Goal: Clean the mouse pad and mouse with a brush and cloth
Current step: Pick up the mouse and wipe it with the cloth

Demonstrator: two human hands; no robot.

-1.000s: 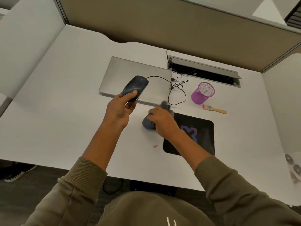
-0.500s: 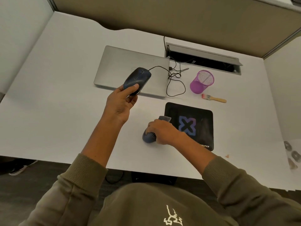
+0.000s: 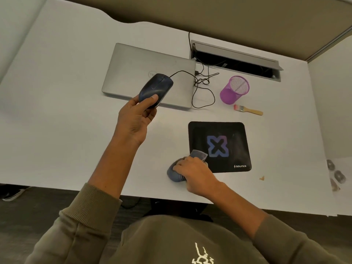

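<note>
My left hand [image 3: 135, 119] holds a dark wired mouse [image 3: 157, 88] lifted above the desk, thumb on its rear; its cable runs right over the laptop. My right hand [image 3: 192, 173] grips a bunched grey cloth [image 3: 176, 173] on the desk at the lower left corner of the black mouse pad [image 3: 236, 138], which carries a blue X print. A fold of the cloth lies over the pad's edge. A small brush [image 3: 248, 110] with a wooden handle and pink bristles lies beyond the pad, apart from both hands.
A shut silver laptop [image 3: 133, 73] lies at the back of the white desk [image 3: 57, 121]. A purple mesh cup [image 3: 234, 90] stands right of the tangled cable [image 3: 203, 86]. An open cable tray [image 3: 236, 61] is behind. A crumb [image 3: 262, 178] lies right of the pad.
My right hand has drawn the cloth from the pad's upper left down toward me to its lower left corner. The view tilted down. The left hand kept the mouse raised.
</note>
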